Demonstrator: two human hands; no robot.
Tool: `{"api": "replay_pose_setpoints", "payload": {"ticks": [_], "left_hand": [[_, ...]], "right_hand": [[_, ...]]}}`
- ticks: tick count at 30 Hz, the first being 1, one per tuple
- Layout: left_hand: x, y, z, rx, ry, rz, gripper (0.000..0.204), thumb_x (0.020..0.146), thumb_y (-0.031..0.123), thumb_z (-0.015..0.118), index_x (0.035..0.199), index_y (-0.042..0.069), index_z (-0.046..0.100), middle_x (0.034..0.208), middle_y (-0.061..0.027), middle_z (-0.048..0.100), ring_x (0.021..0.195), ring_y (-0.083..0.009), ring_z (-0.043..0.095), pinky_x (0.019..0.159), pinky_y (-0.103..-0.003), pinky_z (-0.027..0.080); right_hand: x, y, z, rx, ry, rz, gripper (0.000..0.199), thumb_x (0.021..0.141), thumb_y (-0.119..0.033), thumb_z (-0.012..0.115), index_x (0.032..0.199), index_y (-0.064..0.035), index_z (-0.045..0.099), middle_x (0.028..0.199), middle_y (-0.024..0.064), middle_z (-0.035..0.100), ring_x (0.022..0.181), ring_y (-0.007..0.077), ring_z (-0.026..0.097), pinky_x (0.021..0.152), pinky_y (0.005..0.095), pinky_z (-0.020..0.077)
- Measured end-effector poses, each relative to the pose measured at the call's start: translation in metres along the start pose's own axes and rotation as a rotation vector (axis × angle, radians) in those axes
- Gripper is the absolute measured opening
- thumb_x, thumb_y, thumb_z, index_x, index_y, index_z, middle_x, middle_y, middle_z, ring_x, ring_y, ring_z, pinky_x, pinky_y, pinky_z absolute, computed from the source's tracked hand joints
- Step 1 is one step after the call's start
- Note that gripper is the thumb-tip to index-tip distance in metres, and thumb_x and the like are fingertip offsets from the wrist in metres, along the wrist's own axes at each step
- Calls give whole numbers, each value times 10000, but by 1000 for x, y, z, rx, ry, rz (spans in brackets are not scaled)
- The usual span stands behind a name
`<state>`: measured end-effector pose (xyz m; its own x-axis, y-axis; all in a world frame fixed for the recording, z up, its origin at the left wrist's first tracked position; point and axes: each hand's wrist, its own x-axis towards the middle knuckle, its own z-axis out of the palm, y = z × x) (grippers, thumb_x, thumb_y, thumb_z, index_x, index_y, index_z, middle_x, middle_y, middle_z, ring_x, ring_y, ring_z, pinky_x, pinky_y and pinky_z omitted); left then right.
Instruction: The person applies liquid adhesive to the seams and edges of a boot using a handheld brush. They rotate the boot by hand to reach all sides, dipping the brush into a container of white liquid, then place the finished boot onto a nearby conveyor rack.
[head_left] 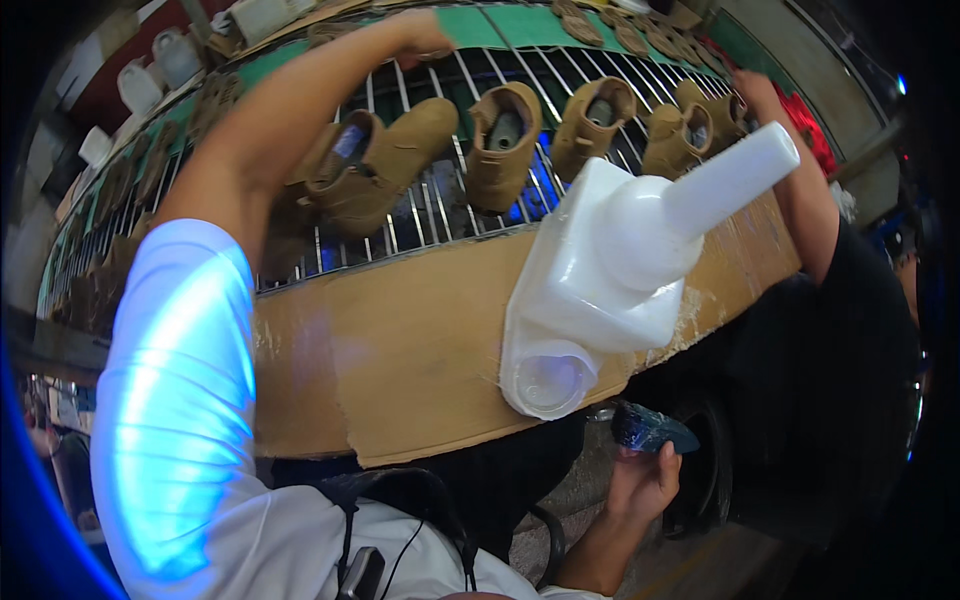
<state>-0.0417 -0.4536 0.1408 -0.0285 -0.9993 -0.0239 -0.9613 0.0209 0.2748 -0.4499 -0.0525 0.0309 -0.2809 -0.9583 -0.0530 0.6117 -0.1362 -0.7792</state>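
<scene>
My left hand (425, 38) reaches across the rack to the edge of the green sheet. Its fingers curl under, and anything they hold is hidden. Low on the right, my right hand (645, 485) is closed round a shiny, dark blue, wedge-shaped piece (655, 430), whose exact kind I cannot make out. Brown suede shoes stand on the metal-bar rack (430, 210): a large shoe (370, 180) below my left forearm, one shoe (503, 140) in the middle and another (592, 120) to its right. Above my right hand stands a white plastic container (600, 270) with a thick spout.
Tan cardboard (420, 350) covers the rack's near edge. At the right, a co-worker's arm (795, 185) in a dark sleeve reaches over beside more brown shoes (690, 130). Flat brown sole-shaped pieces (630, 35) lie on the green sheet (490, 25). White jugs (140, 88) stand back left.
</scene>
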Motion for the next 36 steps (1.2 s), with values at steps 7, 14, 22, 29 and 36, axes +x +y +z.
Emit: {"api": "replay_pose_setpoints", "payload": {"ticks": [7,14,22,29,36], "left_hand": [[-166,-184,34,-41,-732,-471,530,659,309,821,1057,-8,671,1030,-144,665,884,-252,638,804,-376,496],[-271,-189,25,-692,-213,-318,528,619,124,772,1077,-68,593,971,-117,648,850,-225,628,762,-343,496],[-443,-149,24,-1227,447,-274,672,766,167,710,1332,6,387,1186,-128,558,1042,-243,585,897,-354,483],[-546,-173,106,-1880,573,35,549,780,297,714,1233,43,539,1209,-109,577,1125,-284,539,952,-447,438],[-514,-80,98,-1553,414,253,523,884,281,620,1336,102,425,1351,-141,483,1222,-277,478,1038,-403,366]], "right_hand": [[-17,5,15,74,-27,41,238,911,-177,529,1088,-20,559,1081,115,606,936,223,576,744,346,472],[-5,20,25,-71,-28,-34,168,867,-104,640,1015,-25,625,989,87,663,905,190,625,782,333,515],[10,46,61,-1068,-239,-640,157,737,42,689,881,6,636,833,90,600,773,202,592,709,295,458],[23,36,92,-1419,-675,-673,192,657,29,720,830,-8,645,829,102,603,826,288,552,737,358,440],[36,10,75,-1095,-626,-284,146,709,49,708,829,14,631,785,55,620,767,145,592,709,261,460]]}}
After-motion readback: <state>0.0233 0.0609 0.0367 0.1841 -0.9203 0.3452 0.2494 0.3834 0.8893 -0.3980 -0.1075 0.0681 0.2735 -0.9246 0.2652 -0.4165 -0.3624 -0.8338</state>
